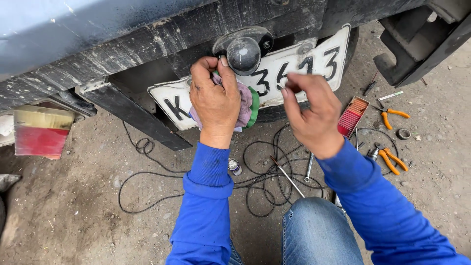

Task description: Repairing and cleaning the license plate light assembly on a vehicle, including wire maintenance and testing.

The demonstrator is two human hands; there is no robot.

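Jeans knee point(314, 225), left hand point(214, 100) grip on rag point(245, 105), perhaps pinched

Both arms wear bright blue long sleeves point(206, 196) with ribbed cuffs. The near knee shows blue denim jeans point(316, 230). The hands are bare.

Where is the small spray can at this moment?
In the head view, the small spray can stands on the dirt ground just right of the left forearm's blue sleeve, below the left hand and beside the black cable loops.
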